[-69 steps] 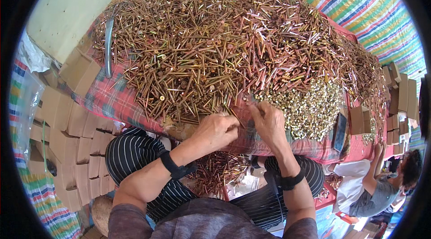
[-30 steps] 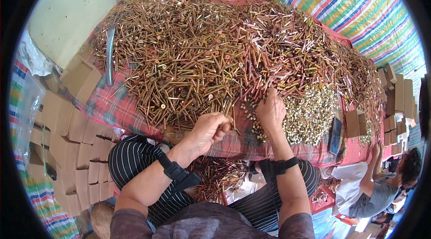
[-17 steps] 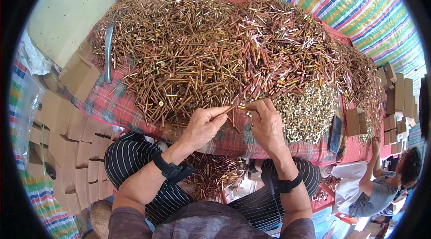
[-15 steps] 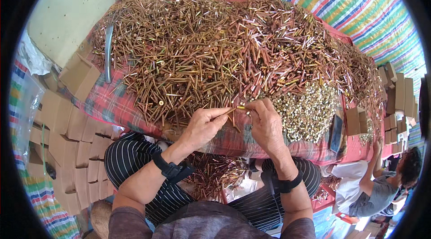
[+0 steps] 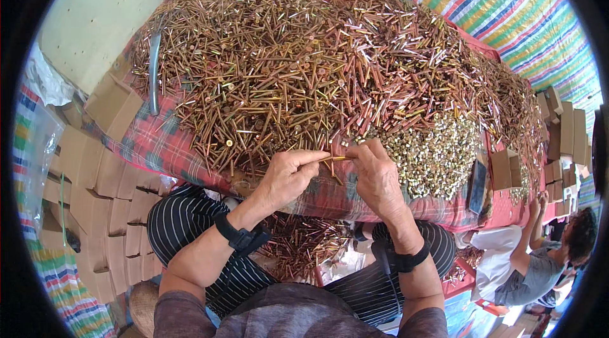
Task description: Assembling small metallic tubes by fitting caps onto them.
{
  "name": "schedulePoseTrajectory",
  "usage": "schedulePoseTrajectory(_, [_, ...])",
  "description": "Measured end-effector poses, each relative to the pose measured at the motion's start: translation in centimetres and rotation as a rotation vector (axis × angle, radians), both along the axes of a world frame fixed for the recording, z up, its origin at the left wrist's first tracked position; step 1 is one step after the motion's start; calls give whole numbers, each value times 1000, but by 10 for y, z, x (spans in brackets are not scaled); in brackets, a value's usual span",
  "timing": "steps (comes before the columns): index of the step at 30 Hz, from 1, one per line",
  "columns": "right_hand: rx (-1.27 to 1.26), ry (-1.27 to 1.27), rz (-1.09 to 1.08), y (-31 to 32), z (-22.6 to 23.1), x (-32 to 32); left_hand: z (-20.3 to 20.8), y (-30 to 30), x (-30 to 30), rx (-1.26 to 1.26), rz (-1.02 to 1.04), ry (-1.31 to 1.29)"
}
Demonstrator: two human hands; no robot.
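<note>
A thin, long gold-coloured bolt (image 5: pixel 339 158) spans the gap between my two hands, lying nearly level. Its left end is pinched at the thumb and forefinger of my left hand (image 5: pixel 288 176). My right hand (image 5: pixel 376 176) closes its fingertips round the other end, so that end is hidden. Beneath and beyond the hands spreads a big heap of copper- and gold-coloured bolts (image 5: pixel 273 84), some with round flared heads. Right of my right hand lies a pile of small, shiny, pale-gold metal pieces (image 5: pixel 434 157), too small to name surely.
Plaid cloth (image 5: pixel 168 141) covers the table's near edge. A curved metal strip (image 5: pixel 154 74) lies at left, a dark block (image 5: pixel 476 185) at right. Cardboard boxes (image 5: pixel 95 211) stack at left; more boxes (image 5: pixel 568 135) stand at right, near another person (image 5: pixel 533 268). More bolts (image 5: pixel 301 243) lie between my knees.
My fingertips have come slightly closer together, and my left forefinger now reaches the bolt's left end. Both arms stay nearly in place.
</note>
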State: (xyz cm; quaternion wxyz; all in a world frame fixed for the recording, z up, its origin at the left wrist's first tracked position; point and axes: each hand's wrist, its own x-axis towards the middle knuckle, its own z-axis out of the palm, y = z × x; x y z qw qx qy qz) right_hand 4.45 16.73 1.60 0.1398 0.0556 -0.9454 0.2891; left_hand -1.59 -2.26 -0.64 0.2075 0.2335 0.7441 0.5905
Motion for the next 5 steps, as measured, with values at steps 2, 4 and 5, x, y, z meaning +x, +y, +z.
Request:
schedulePoseTrajectory(2, [56, 35, -5, -4, 0, 0, -4, 0, 2, 3, 1, 66])
schedulePoseTrajectory(4, [78, 43, -14, -5, 2, 1, -6, 1, 5, -52, 9, 150])
schedulePoseTrajectory(5, [41, 13, -17, -5, 1, 2, -3, 1, 4, -73, 20, 15])
